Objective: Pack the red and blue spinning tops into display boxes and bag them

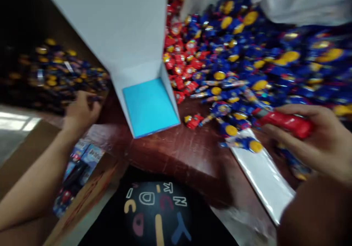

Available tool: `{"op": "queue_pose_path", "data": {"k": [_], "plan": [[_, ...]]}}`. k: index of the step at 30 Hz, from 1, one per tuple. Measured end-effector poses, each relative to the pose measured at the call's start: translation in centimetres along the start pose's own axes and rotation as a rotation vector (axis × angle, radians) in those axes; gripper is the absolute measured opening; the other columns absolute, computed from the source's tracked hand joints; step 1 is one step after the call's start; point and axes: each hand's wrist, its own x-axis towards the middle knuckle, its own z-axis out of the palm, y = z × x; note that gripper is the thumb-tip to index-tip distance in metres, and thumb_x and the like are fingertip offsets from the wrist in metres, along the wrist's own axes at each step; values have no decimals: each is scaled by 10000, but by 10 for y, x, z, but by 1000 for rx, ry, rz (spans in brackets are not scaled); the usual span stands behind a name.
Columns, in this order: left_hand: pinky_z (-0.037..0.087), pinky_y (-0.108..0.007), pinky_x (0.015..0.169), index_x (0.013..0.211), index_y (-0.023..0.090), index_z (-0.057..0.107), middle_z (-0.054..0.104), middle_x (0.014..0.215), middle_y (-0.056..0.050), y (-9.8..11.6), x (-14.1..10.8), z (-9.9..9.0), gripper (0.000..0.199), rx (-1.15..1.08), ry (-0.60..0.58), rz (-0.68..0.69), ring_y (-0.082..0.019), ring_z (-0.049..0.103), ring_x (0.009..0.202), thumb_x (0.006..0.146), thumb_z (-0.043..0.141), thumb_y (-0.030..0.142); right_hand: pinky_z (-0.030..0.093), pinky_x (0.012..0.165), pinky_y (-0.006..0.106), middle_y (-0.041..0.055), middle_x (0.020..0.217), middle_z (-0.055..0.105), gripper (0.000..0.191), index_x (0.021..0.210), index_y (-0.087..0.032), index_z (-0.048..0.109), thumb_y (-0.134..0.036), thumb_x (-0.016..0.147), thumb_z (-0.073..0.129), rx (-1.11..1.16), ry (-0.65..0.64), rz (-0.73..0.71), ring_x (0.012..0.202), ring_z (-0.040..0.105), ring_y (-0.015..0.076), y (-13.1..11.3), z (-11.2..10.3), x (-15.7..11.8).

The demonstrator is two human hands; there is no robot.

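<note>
My right hand (316, 139) is closed around a shiny red object with a short grey section at one end (293, 124); motion blur hides its exact kind. It is over small blue-and-yellow plastic pieces (247, 58) heaped on the right. At the left, my left hand (81, 112) reaches to the edge of a pile of small dark blue and yellow pieces (55, 73); its fingertips are blurred and partly hidden. Between my hands stands an open white box (115, 22) with a bright blue floor (151, 106). Small red pieces (178, 62) lie against its right side.
A long white packet (264, 176) lies on the dark red-brown table (176, 158), with a few blue pieces on its far end. Below my left arm is an open cardboard carton (85, 198) holding printed packages (85, 161). White sheeting (305, 3) borders the heap at the back.
</note>
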Motion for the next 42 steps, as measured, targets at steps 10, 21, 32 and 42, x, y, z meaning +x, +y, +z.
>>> {"op": "queue_pose_path", "data": {"k": [10, 21, 32, 42], "plan": [[520, -274, 855, 1286, 180, 729, 750, 1131, -75, 27, -91, 24, 345, -941, -434, 267, -155, 685, 958, 1008, 723, 384, 595, 888, 393, 41, 1106, 696, 406, 1248, -283, 616, -306, 910, 838, 533, -502, -764, 1041, 690, 213, -151, 167, 72], [478, -276, 769, 1135, 211, 697, 636, 905, -14, 19, -71, 22, 320, -941, -303, 196, -158, 592, 839, 955, 781, 463, 574, 920, 354, 52, 1117, 680, 329, 1211, -241, 586, -260, 953, 789, 488, -621, -845, 1067, 667, 187, -178, 203, 98], [459, -233, 684, 1067, 167, 716, 704, 861, -21, 16, -66, 25, 317, -1175, -940, 174, -122, 603, 751, 1001, 701, 477, 562, 895, 306, 41, 1112, 666, 323, 1204, -240, 583, -280, 961, 792, 535, -695, -818, 1098, 659, 166, -176, 212, 96], [522, -345, 771, 1324, 171, 648, 714, 904, -63, 14, -66, 45, 283, -417, -65, 927, -203, 639, 806, 1119, 518, 316, 481, 621, 242, -32, 860, 627, 360, 1060, -213, 612, -384, 877, 870, 656, -886, -218, 704, 569, 100, -176, 221, 74]]}}
